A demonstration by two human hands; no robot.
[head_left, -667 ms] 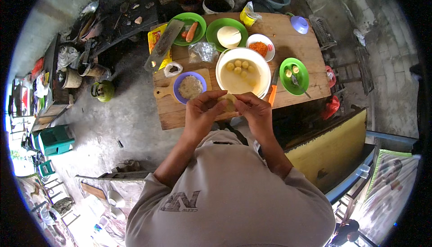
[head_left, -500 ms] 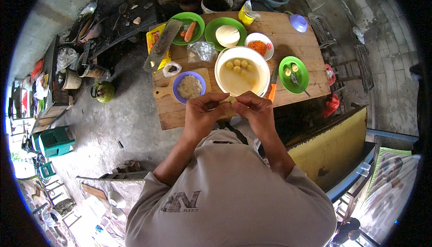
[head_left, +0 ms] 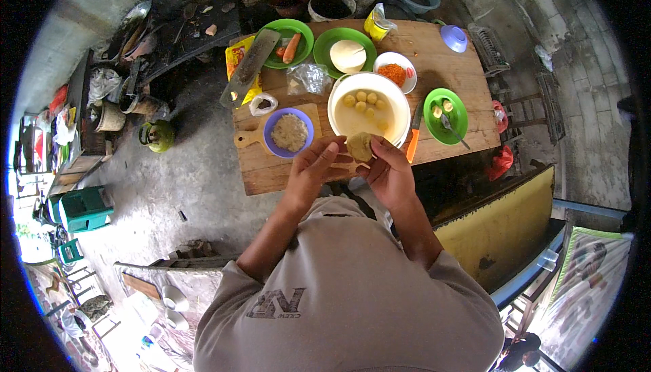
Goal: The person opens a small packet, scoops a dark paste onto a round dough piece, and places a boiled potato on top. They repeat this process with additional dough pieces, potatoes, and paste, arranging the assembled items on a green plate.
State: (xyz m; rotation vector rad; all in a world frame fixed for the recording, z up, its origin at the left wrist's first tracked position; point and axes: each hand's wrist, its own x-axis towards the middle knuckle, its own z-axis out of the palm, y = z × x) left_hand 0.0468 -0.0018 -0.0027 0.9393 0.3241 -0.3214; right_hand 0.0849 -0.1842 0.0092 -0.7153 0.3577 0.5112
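A flattened, yellowish disc of dough (head_left: 359,147) is held up over the near rim of a white tub (head_left: 334,118). My right hand (head_left: 392,177) grips the disc's right side between thumb and fingers. On its other side, my left hand (head_left: 314,172) has its fingers stretched out and thumb apart; the fingertips reach close to the disc, and whether they touch it I cannot tell. Inside the tub, several round dough balls (head_left: 361,106) lie in cloudy liquid. Left of it, a purple bowl (head_left: 310,131) with a pale, crumbly filling rests on a wooden cutting board (head_left: 248,139).
An orange-handled knife (head_left: 413,145) lies right of the tub. Beyond it a green plate (head_left: 458,104) holds a spoon and small yellow pieces. Toward the back are a bowl of shredded orange food (head_left: 393,73), a green plate with white dough (head_left: 324,50) and a grater (head_left: 251,67).
The dough, earlier pinched between both hands, now shows as a flat disc in my right hand. My left hand's fingers have spread, and both hands have shifted slightly right.
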